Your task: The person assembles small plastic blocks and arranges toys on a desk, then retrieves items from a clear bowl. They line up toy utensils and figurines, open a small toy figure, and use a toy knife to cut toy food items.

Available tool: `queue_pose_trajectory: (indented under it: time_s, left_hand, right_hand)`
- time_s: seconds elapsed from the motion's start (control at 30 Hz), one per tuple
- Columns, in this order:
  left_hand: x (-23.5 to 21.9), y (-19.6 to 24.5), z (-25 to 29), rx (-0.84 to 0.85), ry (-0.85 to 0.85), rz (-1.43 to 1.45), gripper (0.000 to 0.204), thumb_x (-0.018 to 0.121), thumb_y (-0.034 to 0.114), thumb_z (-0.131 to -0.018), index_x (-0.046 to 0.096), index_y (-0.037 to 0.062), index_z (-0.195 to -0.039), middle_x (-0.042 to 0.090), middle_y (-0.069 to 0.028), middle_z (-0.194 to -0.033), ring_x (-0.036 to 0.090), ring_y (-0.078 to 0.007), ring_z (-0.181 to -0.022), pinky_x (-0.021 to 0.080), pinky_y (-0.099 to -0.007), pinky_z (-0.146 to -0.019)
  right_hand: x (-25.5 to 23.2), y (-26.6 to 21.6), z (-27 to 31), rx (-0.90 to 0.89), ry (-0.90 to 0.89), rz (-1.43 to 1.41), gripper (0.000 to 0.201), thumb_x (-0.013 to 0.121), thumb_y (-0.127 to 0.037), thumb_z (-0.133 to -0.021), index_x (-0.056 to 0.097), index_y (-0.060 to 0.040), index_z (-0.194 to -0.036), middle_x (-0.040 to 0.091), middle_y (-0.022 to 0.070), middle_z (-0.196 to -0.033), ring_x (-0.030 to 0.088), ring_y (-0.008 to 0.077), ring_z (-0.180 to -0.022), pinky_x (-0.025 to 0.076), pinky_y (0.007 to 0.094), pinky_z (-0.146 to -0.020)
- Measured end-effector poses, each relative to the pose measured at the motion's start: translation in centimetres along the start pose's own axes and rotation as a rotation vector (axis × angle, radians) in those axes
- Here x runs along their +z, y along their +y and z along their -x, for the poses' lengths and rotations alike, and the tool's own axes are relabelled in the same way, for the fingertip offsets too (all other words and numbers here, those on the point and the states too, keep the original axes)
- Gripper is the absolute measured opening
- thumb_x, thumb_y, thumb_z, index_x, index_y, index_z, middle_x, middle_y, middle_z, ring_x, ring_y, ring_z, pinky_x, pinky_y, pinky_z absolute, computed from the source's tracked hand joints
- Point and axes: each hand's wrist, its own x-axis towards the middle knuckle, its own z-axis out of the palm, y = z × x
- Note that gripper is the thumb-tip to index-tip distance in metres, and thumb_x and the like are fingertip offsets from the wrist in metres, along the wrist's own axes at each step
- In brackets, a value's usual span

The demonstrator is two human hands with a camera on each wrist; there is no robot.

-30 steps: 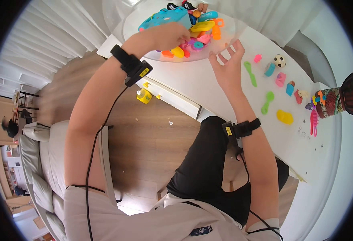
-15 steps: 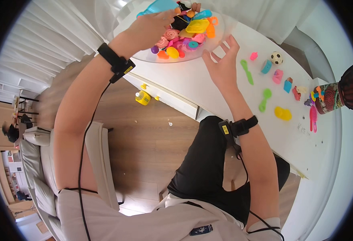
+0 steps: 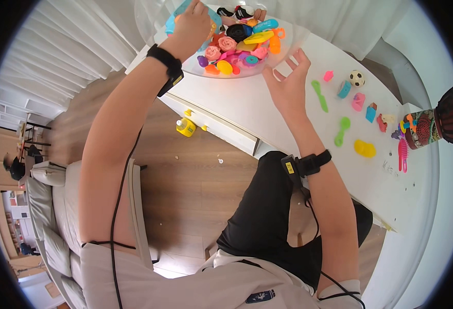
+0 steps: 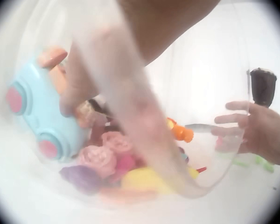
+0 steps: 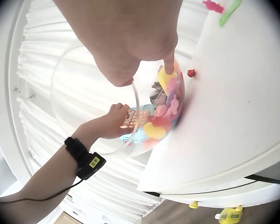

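Note:
At the far left of the clear bin (image 3: 226, 76), my left hand (image 3: 191, 32) grips a light blue toy phone (image 4: 45, 112) with pink wheels and an orange keypad. In the left wrist view the thumb presses along its side. Beside it in the bin lie pink roses (image 3: 227, 43), a black round item (image 3: 238, 33), a yellow toy (image 3: 259, 38) and an orange toy (image 3: 275, 43). My right hand (image 3: 289, 88) stays at the bin's near right side, fingers spread and thumb right at the clear wall.
On the white table to the right lie a toy soccer ball (image 3: 356, 78), green spoon-like toys (image 3: 343, 132), a yellow piece (image 3: 365, 149) and a pink comb (image 3: 403, 156). A patterned pot (image 3: 422, 130) stands farther right. White curtains hang behind the bin.
My left hand has moved from the bin's middle to its far left along with the light blue toy phone, uncovering the roses and the black item. The right hand has barely moved.

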Motion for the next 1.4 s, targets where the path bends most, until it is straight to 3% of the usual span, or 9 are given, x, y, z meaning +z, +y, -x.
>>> queue_pose_trajectory:
  time_s: [0.07, 0.17, 0.23, 0.33, 0.4, 0.47, 0.8, 1.03, 1.4]
  left_hand:
    - [0.2, 0.2, 0.0, -0.058, 0.025, 0.042, 0.028, 0.076, 0.014, -0.077, 0.075, 0.007, -0.104, 0.065, -0.0057, -0.125, 0.056, -0.0232, -0.128, 0.04, -0.0379, -0.119]
    - [-2.2, 1.2, -0.6, -0.001, 0.003, 0.079, 0.032, 0.075, 0.013, -0.078, 0.073, 0.0071, -0.109, 0.064, -0.0059, -0.114, 0.059, -0.0251, -0.12, 0.044, -0.0389, -0.114]
    - [-2.6, 2.2, -1.2, -0.013, -0.096, 0.596, 0.042, 0.072, 0.008, -0.082, 0.068, 0.0068, -0.123, 0.065, -0.009, -0.124, 0.06, -0.0291, -0.122, 0.046, -0.0417, -0.109]
    - [-2.2, 3.9, -1.3, 0.097, 0.041, 0.805, 0.047, 0.063, 0.01, -0.09, 0.058, 0.0116, -0.137, 0.064, -0.0065, -0.135, 0.064, -0.0261, -0.121, 0.051, -0.0407, -0.099]
    - [-3.1, 4.4, -1.9, 0.124, -0.007, 0.818, 0.039, 0.06, 0.011, -0.092, 0.061, 0.0137, -0.131, 0.068, -0.0072, -0.128, 0.067, -0.0301, -0.115, 0.051, -0.0426, -0.099]
    - [-3.5, 4.5, -2.7, 0.093, -0.471, 0.954, 0.047, 0.058, 0.006, -0.092, 0.058, 0.0143, -0.138, 0.069, -0.0123, -0.126, 0.064, -0.0359, -0.117, 0.05, -0.046, -0.099]
    - [-4.4, 3.2, -2.3, 0.075, -0.431, 0.909, 0.024, 0.06, 0.026, -0.095, 0.075, 0.0085, -0.094, 0.073, -0.0125, -0.096, 0.067, -0.035, -0.098, 0.053, -0.0482, -0.089]
    - [-5.2, 2.8, -1.8, 0.134, -0.513, 0.93, 0.03, 0.071, 0.027, -0.089, 0.073, 0.0018, -0.073, 0.071, -0.0142, -0.084, 0.069, -0.0349, -0.084, 0.035, -0.0449, -0.122]
    - [-4.7, 3.0, -0.9, 0.121, -0.423, 1.085, 0.019, 0.07, 0.02, -0.09, 0.062, 0.0047, -0.083, 0.068, -0.0115, -0.083, 0.068, -0.0341, -0.09, 0.029, -0.0504, -0.123]
  right_hand:
    - [0.3, -0.1, 0.0, -0.01, 0.012, 0.014, 0.091, 0.081, -0.015, -0.087, 0.02, 0.0041, -0.152, 0.032, 0.0249, -0.153, 0.048, 0.0339, -0.14, 0.061, 0.0402, -0.099]
    - [0.9, -0.2, 0.0, -0.016, 0.037, 0.023, 0.091, 0.081, -0.015, -0.088, 0.02, 0.0038, -0.153, 0.03, 0.0244, -0.154, 0.047, 0.0337, -0.14, 0.061, 0.0402, -0.099]
    - [0.8, -0.1, 0.1, -0.008, 0.037, 0.031, 0.091, 0.081, -0.014, -0.088, 0.02, 0.0037, -0.153, 0.03, 0.0243, -0.154, 0.046, 0.0336, -0.141, 0.061, 0.0402, -0.099]
    - [0.5, 0.1, 0.6, 0.008, 0.027, 0.031, 0.091, 0.081, -0.015, -0.087, 0.02, 0.0038, -0.152, 0.028, 0.0236, -0.154, 0.046, 0.0347, -0.14, 0.06, 0.0414, -0.099]
    - [0.3, 0.0, 0.7, 0.011, 0.018, 0.021, 0.091, 0.081, -0.015, -0.086, 0.021, 0.004, -0.152, 0.028, 0.0231, -0.153, 0.046, 0.036, -0.139, 0.059, 0.0425, -0.099]
    - [0.1, 0.1, 0.9, 0.082, 0.016, 0.025, 0.09, 0.079, -0.015, -0.087, 0.02, 0.0041, -0.152, 0.031, 0.0232, -0.152, 0.05, 0.0341, -0.136, 0.06, 0.041, -0.097]
    - [0.0, -0.3, 1.5, 0.154, -0.017, 0.038, 0.09, 0.078, -0.018, -0.088, 0.02, 0.0068, -0.151, 0.037, 0.0249, -0.147, 0.058, 0.0328, -0.127, 0.064, 0.0385, -0.088]
    - [-0.2, 0.0, 1.8, 0.112, -0.029, 0.082, 0.088, 0.081, -0.022, -0.087, 0.025, 0.0082, -0.148, 0.044, 0.0248, -0.141, 0.065, 0.0296, -0.118, 0.056, 0.0415, -0.094]
    - [0.2, 0.3, 2.1, 0.101, -0.047, 0.048, 0.09, 0.081, -0.022, -0.087, 0.024, 0.0088, -0.148, 0.043, 0.025, -0.141, 0.066, 0.0284, -0.113, 0.054, 0.0428, -0.096]
